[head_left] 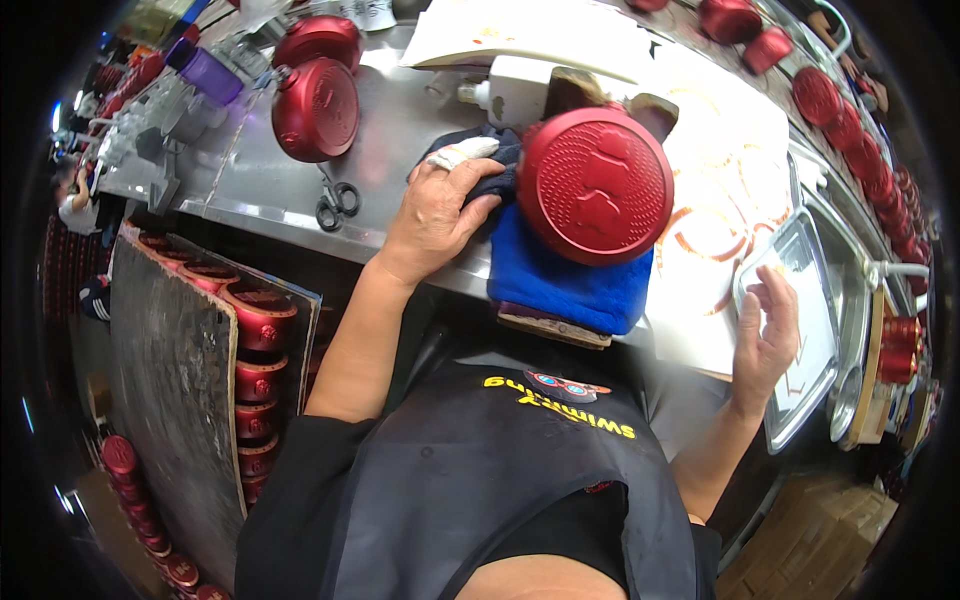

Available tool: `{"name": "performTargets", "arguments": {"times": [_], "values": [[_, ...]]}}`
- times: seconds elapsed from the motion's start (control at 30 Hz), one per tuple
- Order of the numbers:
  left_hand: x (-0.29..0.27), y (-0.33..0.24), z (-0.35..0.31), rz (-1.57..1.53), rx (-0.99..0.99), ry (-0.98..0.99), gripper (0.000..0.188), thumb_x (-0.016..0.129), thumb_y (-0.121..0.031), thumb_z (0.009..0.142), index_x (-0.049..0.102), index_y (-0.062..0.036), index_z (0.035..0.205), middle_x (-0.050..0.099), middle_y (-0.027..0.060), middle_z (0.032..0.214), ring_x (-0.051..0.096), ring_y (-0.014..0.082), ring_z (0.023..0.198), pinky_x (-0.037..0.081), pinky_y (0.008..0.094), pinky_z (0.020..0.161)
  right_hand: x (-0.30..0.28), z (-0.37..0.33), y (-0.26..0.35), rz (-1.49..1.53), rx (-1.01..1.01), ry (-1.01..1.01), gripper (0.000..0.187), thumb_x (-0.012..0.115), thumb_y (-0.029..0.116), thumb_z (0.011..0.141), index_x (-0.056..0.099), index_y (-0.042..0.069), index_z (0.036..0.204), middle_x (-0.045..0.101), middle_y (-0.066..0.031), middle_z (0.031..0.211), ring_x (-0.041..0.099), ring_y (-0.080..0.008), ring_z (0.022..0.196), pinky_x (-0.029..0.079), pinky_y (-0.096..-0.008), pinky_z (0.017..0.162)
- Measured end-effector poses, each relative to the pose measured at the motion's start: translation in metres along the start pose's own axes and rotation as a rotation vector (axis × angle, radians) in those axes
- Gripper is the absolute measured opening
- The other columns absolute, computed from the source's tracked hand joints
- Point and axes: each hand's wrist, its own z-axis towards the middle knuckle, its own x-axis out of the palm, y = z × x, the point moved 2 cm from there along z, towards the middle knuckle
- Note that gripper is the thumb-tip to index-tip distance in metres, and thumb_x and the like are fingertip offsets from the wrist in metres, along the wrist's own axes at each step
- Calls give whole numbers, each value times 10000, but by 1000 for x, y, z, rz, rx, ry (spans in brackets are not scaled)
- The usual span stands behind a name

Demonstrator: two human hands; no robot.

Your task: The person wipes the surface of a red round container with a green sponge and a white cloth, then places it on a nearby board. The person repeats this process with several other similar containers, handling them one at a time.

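Observation:
A round, glossy red metal piece (597, 186), like a pot with its embossed face up, rests on a blue cloth pad (570, 270) at the bench's front edge. Just left of it, my left hand (440, 212) has its fingers curled on a dark navy cloth (505, 155); something white (463, 153) wraps or lies across those fingers. My right hand (768, 330) is lifted at the right with fingers apart and nothing in them, over the near side of a clear plastic tray (815, 300). Under the blue pad a wooden edge shows.
Black-handled scissors (338, 204) and two red round pieces (316, 108) lie left on the steel bench (235, 190). A purple bottle (203, 72) stands farther back. White sheeting (690, 310) with reddish rings spreads right. Stacked red pieces (258, 380) stand below left, a cardboard box (810, 540) below right.

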Motion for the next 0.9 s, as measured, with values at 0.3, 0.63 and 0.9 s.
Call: {"name": "performTargets", "arguments": {"times": [0.3, 0.63, 0.9], "values": [[-32, 40, 4, -1222, -601, -788, 213, 558, -155, 1035, 555, -18, 1198, 631, 68, 1122, 599, 135, 1002, 494, 303, 912, 33, 26, 31, 70, -89, 93, 265, 647, 22, 941, 646, -34, 1199, 671, -140, 1041, 640, -174, 843, 514, -299, 740], [-62, 7, 25, 318, -147, -410, 384, 665, -161, 926, 571, -72, 1288, 633, 149, 1195, 600, 332, 1059, 429, 413, 994, 47, 31, 40, 59, -84, 142, 261, 663, -12, 913, 655, -27, 1174, 671, -162, 1106, 674, -202, 843, 534, -311, 749], [-10, 13, -4, 521, -225, 45, 345, 640, -87, 782, 695, -110, 1122, 676, 191, 1040, 432, 410, 1328, 240, 634, 1120, 45, 23, 36, 1, -34, 215, 264, 664, -2, 906, 666, -15, 1169, 660, -176, 1080, 667, -216, 813, 531, -317, 703]]}}
